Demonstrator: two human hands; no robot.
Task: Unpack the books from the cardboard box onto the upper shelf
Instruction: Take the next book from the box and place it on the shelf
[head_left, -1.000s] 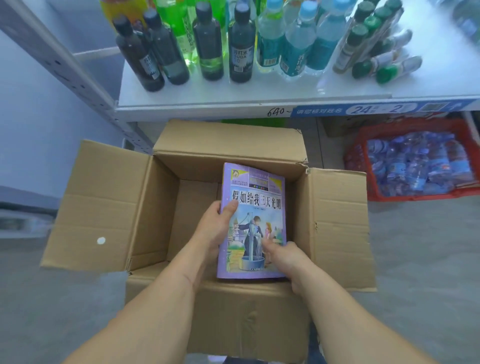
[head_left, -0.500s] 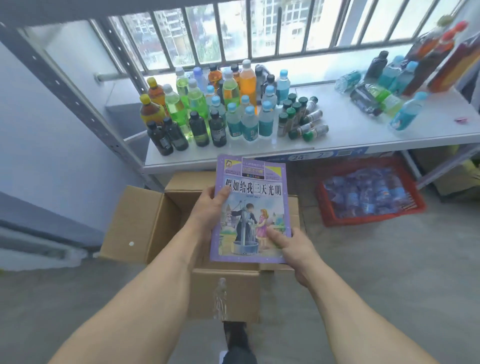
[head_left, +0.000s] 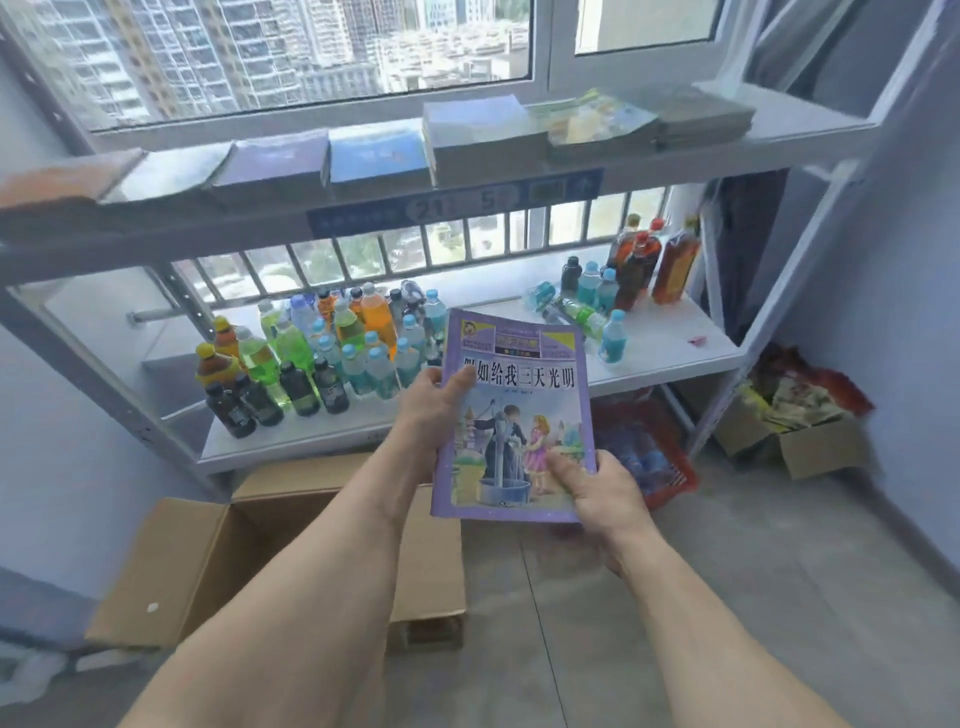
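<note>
I hold a purple picture book (head_left: 519, 410) with both hands, cover up, in front of the middle shelf. My left hand (head_left: 431, 410) grips its left edge with the thumb on the cover. My right hand (head_left: 597, 493) grips its lower right corner. The open cardboard box (head_left: 208, 561) stands on the floor below my left arm, its inside hidden by my arm. The upper shelf (head_left: 810, 130) carries several stacks of books (head_left: 483, 135) in a row under the window.
The middle shelf (head_left: 670, 353) holds many drink bottles (head_left: 311, 358) on the left and several more at the right. A red crate (head_left: 670, 467) sits under it. Another open box (head_left: 800, 436) with packets stands on the floor at the right wall.
The book has come up out of the box and risen to the height of the middle shelf. My view has tilted up, and the upper shelf with its book stacks has come into sight.
</note>
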